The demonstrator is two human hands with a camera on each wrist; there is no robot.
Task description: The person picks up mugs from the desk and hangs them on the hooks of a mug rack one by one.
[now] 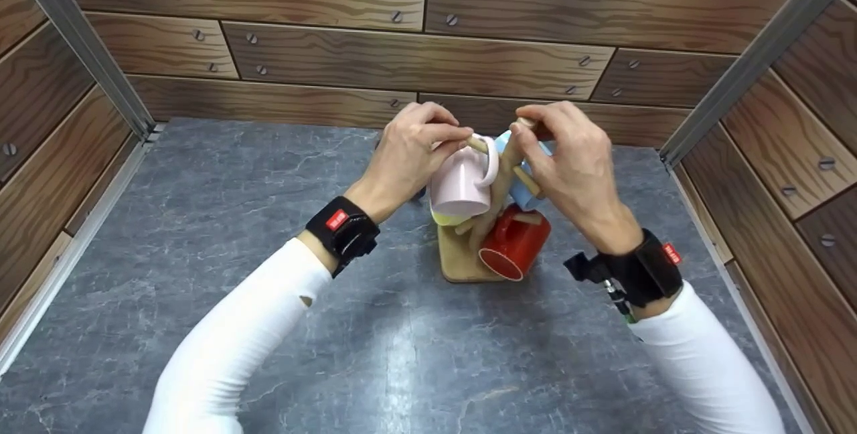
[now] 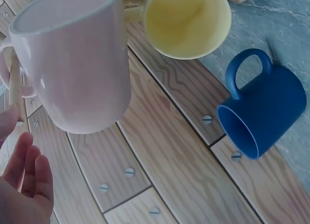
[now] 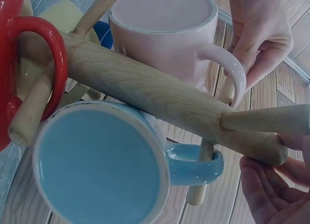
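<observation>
A wooden mug tree (image 1: pixel 507 176) stands on its base between both hands. My left hand (image 1: pixel 412 142) pinches the tip of the peg that carries a pink mug (image 1: pixel 462 183). With thumb and fingers, my right hand (image 1: pixel 572 153) grips the top of the post. A light blue mug (image 3: pixel 97 166) hangs by its handle close under the right hand. Lower down, a red mug (image 1: pixel 515 243) hangs tilted at the front, and a yellow mug (image 2: pixel 186 25) hangs below the pink one, mostly hidden in the head view.
A dark blue mug (image 2: pixel 271 110) lies on its side on the grey marbled table (image 1: pixel 321 353), behind the left hand and nearly hidden from the head. Wood-patterned walls (image 1: pixel 335 52) with metal corner posts enclose the back and sides.
</observation>
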